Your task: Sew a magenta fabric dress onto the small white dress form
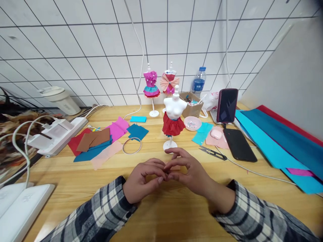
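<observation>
My left hand (143, 179) and my right hand (188, 169) meet fingertip to fingertip on the wooden table (161, 215), just in front of a white doll mannequin (174, 116) in a red skirt. Both hands have curled, pinching fingers pressed together around something tiny that I cannot make out. The mannequin's round base stands a few centimetres beyond my right fingers. Small black thread snips (213, 153) lie to the right of my right hand. A white ring of tape (132, 146) lies to the left of the mannequin.
Felt scraps (97, 144) in several colours lie at left, big blue sheets (277, 141) at right. Two dressed mannequins (151, 85), a bottle (199, 80), a cardboard box (193, 106), a pink bead bowl (192, 123), two phones (238, 144) and a power strip (57, 132) ring the work spot.
</observation>
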Tool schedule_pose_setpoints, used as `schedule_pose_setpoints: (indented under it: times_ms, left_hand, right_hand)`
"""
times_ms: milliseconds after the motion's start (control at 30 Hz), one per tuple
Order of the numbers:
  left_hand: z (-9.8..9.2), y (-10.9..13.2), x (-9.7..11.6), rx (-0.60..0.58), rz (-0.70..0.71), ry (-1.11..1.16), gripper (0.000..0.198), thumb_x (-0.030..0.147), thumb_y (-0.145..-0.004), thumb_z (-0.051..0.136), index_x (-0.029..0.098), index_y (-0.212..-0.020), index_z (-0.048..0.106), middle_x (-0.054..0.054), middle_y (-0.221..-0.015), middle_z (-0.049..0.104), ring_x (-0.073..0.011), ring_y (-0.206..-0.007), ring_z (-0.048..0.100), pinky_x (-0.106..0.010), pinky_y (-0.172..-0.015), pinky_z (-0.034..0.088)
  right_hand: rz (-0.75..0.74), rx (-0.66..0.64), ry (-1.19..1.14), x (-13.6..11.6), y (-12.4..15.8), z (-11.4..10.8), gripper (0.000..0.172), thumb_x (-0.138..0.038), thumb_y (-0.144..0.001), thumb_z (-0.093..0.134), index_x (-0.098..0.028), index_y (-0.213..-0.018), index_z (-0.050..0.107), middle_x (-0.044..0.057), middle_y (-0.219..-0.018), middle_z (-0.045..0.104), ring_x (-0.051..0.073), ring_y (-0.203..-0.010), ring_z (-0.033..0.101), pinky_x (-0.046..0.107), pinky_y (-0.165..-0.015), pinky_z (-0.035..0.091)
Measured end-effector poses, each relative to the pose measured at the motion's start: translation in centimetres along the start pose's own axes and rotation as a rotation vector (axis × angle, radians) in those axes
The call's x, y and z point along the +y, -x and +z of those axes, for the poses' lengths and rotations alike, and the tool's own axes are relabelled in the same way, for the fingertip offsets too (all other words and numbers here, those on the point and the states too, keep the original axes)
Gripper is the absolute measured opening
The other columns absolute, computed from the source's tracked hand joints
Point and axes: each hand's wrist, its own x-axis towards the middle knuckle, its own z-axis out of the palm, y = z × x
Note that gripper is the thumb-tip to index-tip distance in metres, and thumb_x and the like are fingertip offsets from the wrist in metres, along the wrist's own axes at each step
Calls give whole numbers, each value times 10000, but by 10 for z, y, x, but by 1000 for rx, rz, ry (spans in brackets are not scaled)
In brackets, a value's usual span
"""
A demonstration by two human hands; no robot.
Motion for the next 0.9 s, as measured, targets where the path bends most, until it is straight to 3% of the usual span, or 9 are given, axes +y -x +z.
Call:
schedule_pose_setpoints:
  times_ms: [133, 300, 400, 500, 567, 667, 733, 900]
  left_hand:
    - [3, -1, 0, -33, 28, -19, 178, 263, -896, 568, 178, -821, 705, -86, -839, 730, -204, -886, 647, -398, -888, 494]
    - [9, -3, 0, -14, 4, -162, 174, 237, -894, 548, 187, -818, 696, -68, -866, 730, -188, -879, 647, -359, -848, 502]
    - [8, -3, -5, 63, -70, -358, 158, 217, -886, 551, 194, -872, 707, -63, -889, 729, -177, -852, 651, -332, -794, 511]
    - [5, -3, -7, 113, -67, -576, 133, 232, -872, 567, 198, -883, 695, -70, -948, 725, -200, -894, 631, -375, -829, 488]
    - [8, -2, -5, 35, -12, -697, 111, 261, -856, 584, 207, -901, 669, -74, -1153, 690, -248, -1058, 575, -444, -931, 431]
    - [25, 0, 0, -178, 45, -827, 156, 343, -842, 602, 208, -918, 620, -51, -1447, 498, -309, -1240, 451, -505, -994, 354]
    - [42, 0, 1, -268, 38, -896, 224, 402, -861, 581, 196, -948, 601, -68, -1504, 420, -315, -1262, 435, -511, -980, 351]
    - [76, -9, 0, -281, -62, -1005, 340, 462, -912, 508, 165, -1064, 569, -121, -1504, 408, -296, -1292, 415, -506, -985, 339]
  right_hand:
    - [26, -70, 17, -1, 2, 1, 30, -258, -780, 729, -238, -759, 720, 33, -1366, 518, 205, -1111, 542, 385, -976, 462]
    - [-200, -123, 316, -2, 8, -4, 129, -136, -891, 509, -212, -903, 613, 85, -1449, 452, 233, -1310, 422, 457, -1055, 375]
    - [-241, -22, 538, 7, 10, -20, 145, -136, -894, 501, -217, -868, 619, 88, -1413, 493, 266, -1296, 429, 497, -1030, 364]
    - [-147, 101, 645, 25, 13, -42, 167, -188, -897, 522, -232, -842, 674, 89, -1324, 560, 279, -1188, 510, 488, -971, 409]
    - [-93, 114, 700, 38, 17, -54, 173, -219, -889, 550, -245, -832, 712, 83, -1245, 605, 281, -1123, 542, 472, -933, 434]
    - [-44, 66, 763, 49, 23, -60, 159, -231, -878, 579, -259, -847, 733, 64, -1188, 635, 271, -1080, 557, 452, -911, 442]
    - [-24, 53, 783, 52, 24, -59, 152, -240, -880, 584, -260, -865, 734, 55, -1176, 643, 259, -1056, 564, 439, -900, 443]
    - [7, 63, 827, 52, 21, -56, 150, -234, -879, 584, -250, -865, 733, 60, -1146, 662, 251, -1009, 579, 425, -863, 445]
